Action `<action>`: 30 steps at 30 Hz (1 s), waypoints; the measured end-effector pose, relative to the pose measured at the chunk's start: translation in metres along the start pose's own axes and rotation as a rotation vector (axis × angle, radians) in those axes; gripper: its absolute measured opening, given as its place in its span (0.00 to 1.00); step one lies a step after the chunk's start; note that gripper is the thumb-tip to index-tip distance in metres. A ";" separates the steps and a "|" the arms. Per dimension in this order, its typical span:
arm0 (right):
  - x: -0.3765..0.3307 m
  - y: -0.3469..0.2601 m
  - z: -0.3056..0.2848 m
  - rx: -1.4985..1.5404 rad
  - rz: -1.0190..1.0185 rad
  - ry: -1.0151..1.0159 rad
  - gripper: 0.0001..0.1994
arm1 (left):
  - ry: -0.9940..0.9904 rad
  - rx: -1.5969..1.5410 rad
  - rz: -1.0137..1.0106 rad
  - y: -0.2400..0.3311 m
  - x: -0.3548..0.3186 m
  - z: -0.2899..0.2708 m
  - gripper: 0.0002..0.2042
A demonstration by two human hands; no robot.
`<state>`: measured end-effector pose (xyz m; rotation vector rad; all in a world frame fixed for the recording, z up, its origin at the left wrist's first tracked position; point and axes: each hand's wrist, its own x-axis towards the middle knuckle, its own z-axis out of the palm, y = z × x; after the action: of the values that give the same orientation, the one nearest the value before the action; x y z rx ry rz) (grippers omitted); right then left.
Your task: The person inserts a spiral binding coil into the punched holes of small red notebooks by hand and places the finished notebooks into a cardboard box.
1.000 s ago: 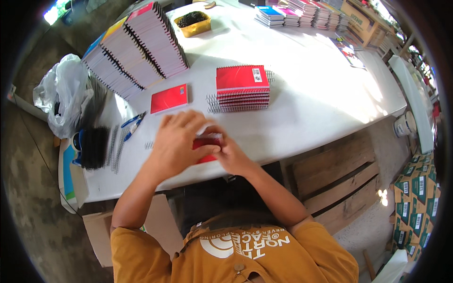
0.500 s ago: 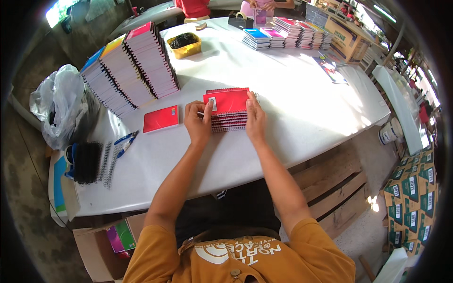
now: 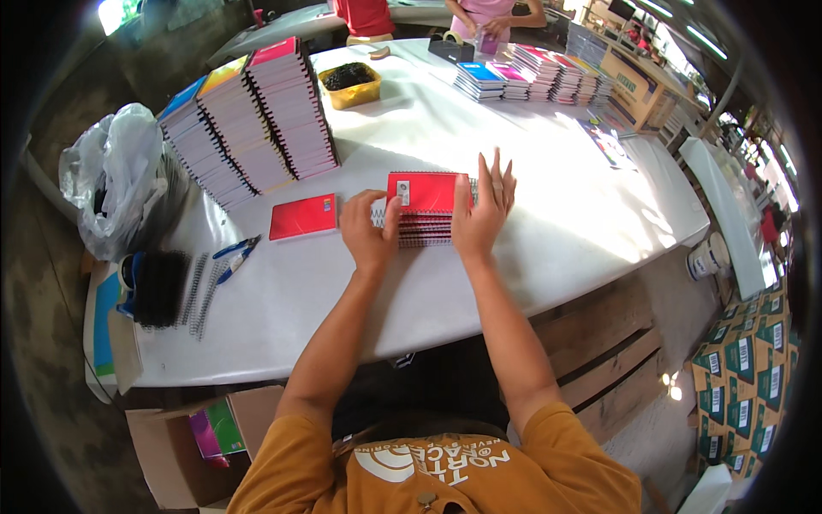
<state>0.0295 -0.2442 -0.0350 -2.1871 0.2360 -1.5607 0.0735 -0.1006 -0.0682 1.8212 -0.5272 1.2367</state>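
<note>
While the left hand (image 3: 368, 236), thumb and fingers parted, flanks the red notebook stack (image 3: 432, 193) at nine o'clock, the right hand (image 3: 485, 218) spreads its fingers at three; contact is unclear. Beyond the stack, a single notebook (image 3: 304, 218) lies at nine, a yellow tub (image 3: 356, 97) at eleven.

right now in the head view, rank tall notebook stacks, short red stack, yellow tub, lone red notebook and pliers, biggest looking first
1. Tall notebook stacks
2. Short red stack, though partly covered
3. Yellow tub and lone red notebook: too alike to rank
4. Pliers
</note>
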 end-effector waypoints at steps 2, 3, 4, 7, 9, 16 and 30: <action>0.027 -0.007 0.006 0.116 -0.082 -0.392 0.19 | -0.077 -0.046 -0.021 0.005 -0.005 0.000 0.09; 0.028 0.000 0.021 0.054 -0.138 -0.458 0.18 | -0.113 -0.096 -0.093 0.010 -0.009 0.002 0.08; 0.030 -0.004 0.030 -0.002 -0.202 -0.516 0.17 | -0.140 -0.143 -0.157 0.012 -0.007 0.004 0.08; 0.032 -0.006 0.031 0.092 0.084 -0.912 0.14 | -0.199 -0.066 -0.134 0.016 -0.004 -0.006 0.08; 0.024 -0.005 0.035 0.119 0.049 -0.779 0.13 | -0.285 -0.062 -0.104 0.015 0.002 -0.013 0.09; 0.022 0.002 0.037 0.105 -0.060 -0.739 0.12 | -0.956 0.238 -0.265 -0.097 0.045 -0.080 0.26; -0.081 -0.110 -0.010 0.712 -0.326 -0.650 0.20 | -0.344 -0.546 -0.945 0.012 0.028 -0.179 0.15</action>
<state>-0.0210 -0.1176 -0.0526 -2.0346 -0.7839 -0.7851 -0.0204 0.0443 -0.0111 1.4901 -0.1067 0.1157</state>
